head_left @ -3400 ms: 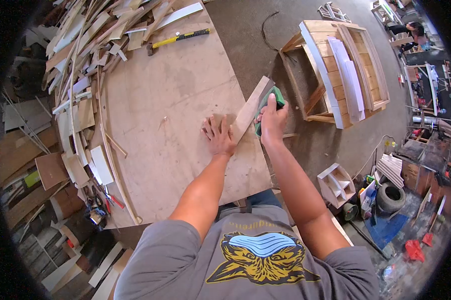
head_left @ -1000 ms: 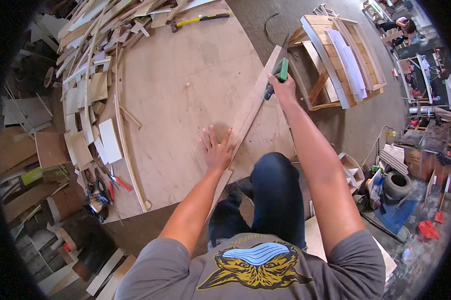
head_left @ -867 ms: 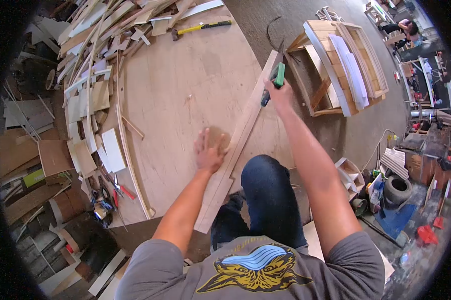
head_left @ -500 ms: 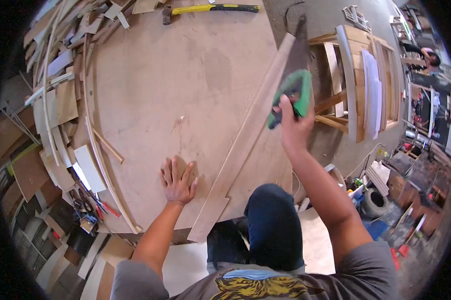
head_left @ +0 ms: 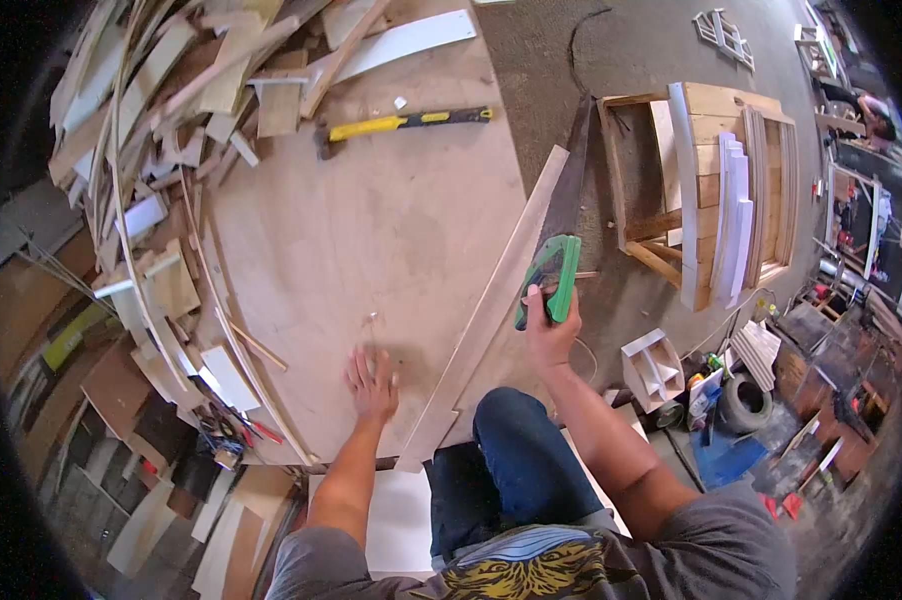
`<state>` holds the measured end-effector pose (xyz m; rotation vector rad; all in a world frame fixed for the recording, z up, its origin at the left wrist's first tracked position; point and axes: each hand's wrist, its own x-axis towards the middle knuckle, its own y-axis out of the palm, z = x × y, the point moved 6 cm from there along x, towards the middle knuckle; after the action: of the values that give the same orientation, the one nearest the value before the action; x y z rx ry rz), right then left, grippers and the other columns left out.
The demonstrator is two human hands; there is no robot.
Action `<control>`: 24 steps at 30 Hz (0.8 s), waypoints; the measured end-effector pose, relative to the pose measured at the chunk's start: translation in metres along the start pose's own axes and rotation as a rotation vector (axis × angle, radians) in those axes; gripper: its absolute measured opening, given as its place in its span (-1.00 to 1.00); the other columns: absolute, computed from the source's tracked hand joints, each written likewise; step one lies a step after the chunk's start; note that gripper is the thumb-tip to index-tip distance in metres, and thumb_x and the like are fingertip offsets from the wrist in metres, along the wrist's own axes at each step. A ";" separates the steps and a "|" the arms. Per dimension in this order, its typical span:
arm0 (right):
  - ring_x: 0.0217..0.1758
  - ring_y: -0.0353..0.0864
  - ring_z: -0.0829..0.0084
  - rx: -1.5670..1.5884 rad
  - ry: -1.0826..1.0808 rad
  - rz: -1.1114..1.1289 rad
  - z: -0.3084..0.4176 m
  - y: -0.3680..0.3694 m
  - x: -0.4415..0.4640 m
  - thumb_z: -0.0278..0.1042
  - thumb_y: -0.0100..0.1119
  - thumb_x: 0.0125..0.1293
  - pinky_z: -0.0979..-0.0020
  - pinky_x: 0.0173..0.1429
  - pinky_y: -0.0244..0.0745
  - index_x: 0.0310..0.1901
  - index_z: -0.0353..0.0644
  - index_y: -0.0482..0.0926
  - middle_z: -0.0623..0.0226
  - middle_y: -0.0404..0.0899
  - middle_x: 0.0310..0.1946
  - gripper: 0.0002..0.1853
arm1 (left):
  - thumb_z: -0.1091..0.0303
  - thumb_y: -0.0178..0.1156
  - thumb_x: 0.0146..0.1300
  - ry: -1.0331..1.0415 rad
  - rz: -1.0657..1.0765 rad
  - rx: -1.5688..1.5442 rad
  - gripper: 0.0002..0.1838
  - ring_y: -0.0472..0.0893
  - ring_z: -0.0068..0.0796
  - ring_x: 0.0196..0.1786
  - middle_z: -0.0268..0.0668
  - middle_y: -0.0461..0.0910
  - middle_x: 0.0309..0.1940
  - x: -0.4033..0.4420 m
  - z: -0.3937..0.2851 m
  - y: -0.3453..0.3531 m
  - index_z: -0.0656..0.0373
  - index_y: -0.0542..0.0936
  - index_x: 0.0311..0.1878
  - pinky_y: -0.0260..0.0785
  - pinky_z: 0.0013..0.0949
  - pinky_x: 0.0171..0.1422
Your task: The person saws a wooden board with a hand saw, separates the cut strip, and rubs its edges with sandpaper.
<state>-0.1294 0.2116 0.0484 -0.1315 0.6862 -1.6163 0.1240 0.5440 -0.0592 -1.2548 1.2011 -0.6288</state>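
My right hand (head_left: 554, 332) is closed around the green handle of a handsaw (head_left: 565, 270). The dark saw blade points away from me, alongside the far end of a long, narrow wooden board (head_left: 489, 300). Whether the teeth touch the wood I cannot tell. The board lies slantwise on a plywood sheet (head_left: 361, 235), with a small step cut in its near part. To the left of the board, my left hand (head_left: 373, 386) rests on the plywood, fingers stretched and slightly blurred, holding nothing. My bent knee (head_left: 516, 425) is close to the board's near end.
A yellow-handled hammer (head_left: 411, 123) lies on the far part of the plywood. Wood offcuts (head_left: 196, 90) heap up at the left, with pliers (head_left: 263, 430) near the front. A wooden frame (head_left: 706, 190) stands on the floor at right, near a tyre (head_left: 746, 402). Another person is far right.
The view has tilted, so the hammer, board and saw appear lower. My left hand's fingers are less spread and have shifted slightly. The saw stays in my right hand beside the board.
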 end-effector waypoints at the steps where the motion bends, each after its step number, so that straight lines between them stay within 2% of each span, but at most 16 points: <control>1: -0.31 0.67 0.54 0.037 0.052 -0.014 0.005 -0.006 0.002 -0.33 0.42 0.34 0.43 -0.22 0.54 -0.20 -0.23 0.51 0.38 0.59 -0.43 -0.75 | -0.05 0.07 0.44 -0.082 -0.051 -0.080 -0.27 -0.13 0.25 0.68 0.02 -0.07 0.66 0.046 0.000 -0.012 -0.19 0.17 0.64 -0.36 0.38 0.64; 3: -0.33 0.64 0.56 0.020 0.040 -0.003 -0.004 -0.014 0.010 -0.32 0.42 0.34 0.43 -0.24 0.53 -0.21 -0.24 0.51 0.37 0.59 -0.43 -0.75 | -0.11 -0.04 0.51 -0.227 -0.312 -0.175 -0.27 -0.11 0.25 0.67 0.06 -0.07 0.65 0.172 -0.010 -0.070 -0.05 0.13 0.64 -0.31 0.36 0.64; 5: -0.35 0.62 0.54 -0.010 0.044 0.019 -0.014 -0.015 0.018 -0.29 0.42 0.34 0.41 -0.23 0.53 -0.19 -0.23 0.53 0.33 0.60 -0.43 -0.75 | -0.20 -0.11 0.52 -0.725 -0.367 -0.360 -0.24 -0.13 0.23 0.67 0.07 -0.15 0.67 0.271 -0.006 -0.088 -0.10 0.06 0.65 -0.21 0.38 0.62; 8: -0.36 0.63 0.45 -0.056 0.088 0.076 -0.011 -0.017 0.014 -0.28 0.42 0.33 0.34 -0.22 0.54 -0.17 -0.22 0.59 0.25 0.64 -0.41 -0.77 | -0.30 -0.19 0.52 -1.084 -0.301 -0.143 -0.20 -0.09 0.22 0.67 0.06 -0.13 0.67 0.315 -0.031 -0.078 -0.10 0.01 0.66 -0.17 0.38 0.61; 11: -0.31 0.68 0.41 -0.068 0.180 0.137 -0.015 -0.005 0.009 -0.33 0.43 0.31 0.34 -0.17 0.57 -0.21 -0.23 0.62 0.21 0.69 -0.35 -0.80 | -0.34 -0.24 0.51 -1.082 -0.294 -0.132 -0.19 -0.07 0.22 0.66 0.06 -0.13 0.67 0.315 -0.031 -0.086 -0.11 -0.01 0.66 -0.15 0.36 0.61; 14: -0.25 0.66 0.49 -0.043 0.059 0.119 -0.040 0.011 0.007 -0.44 0.40 0.31 0.43 -0.09 0.56 -0.23 -0.25 0.59 0.26 0.70 -0.30 -0.85 | -0.32 -0.26 0.52 -1.087 -0.264 -0.179 -0.19 -0.17 0.27 0.67 0.07 -0.20 0.67 0.318 -0.035 -0.091 -0.09 -0.04 0.67 -0.20 0.39 0.61; 17: -0.17 0.70 0.43 -0.045 -0.016 0.122 -0.043 0.017 0.004 -0.53 0.39 0.28 0.40 -0.03 0.57 -0.23 -0.25 0.59 0.20 0.72 -0.25 -0.87 | -0.34 -0.25 0.50 -1.088 -0.242 -0.147 -0.16 -0.17 0.28 0.67 0.07 -0.21 0.67 0.318 -0.031 -0.086 -0.10 -0.08 0.68 -0.21 0.43 0.59; 18: -0.19 0.76 0.27 -0.024 0.023 0.100 -0.044 0.018 0.003 -0.48 0.45 0.23 0.30 -0.02 0.61 -0.22 -0.24 0.64 0.14 0.73 -0.26 -0.85 | -0.34 -0.25 0.50 -1.092 -0.230 -0.148 -0.16 -0.17 0.28 0.67 0.07 -0.21 0.67 0.317 -0.032 -0.087 -0.10 -0.08 0.68 -0.21 0.44 0.58; 24: -0.23 0.73 0.27 -0.088 0.028 0.099 -0.041 0.020 0.002 -0.45 0.44 0.25 0.28 -0.07 0.60 -0.24 -0.23 0.63 0.16 0.72 -0.27 -0.85 | -0.38 -0.30 0.50 -1.076 -0.252 -0.130 -0.16 -0.12 0.24 0.67 0.07 -0.18 0.67 0.318 -0.037 -0.087 -0.11 -0.04 0.67 -0.16 0.42 0.57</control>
<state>-0.1312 0.2245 0.0043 -0.1370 0.7746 -1.4963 0.2107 0.2246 -0.0780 -1.5486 0.1874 0.0130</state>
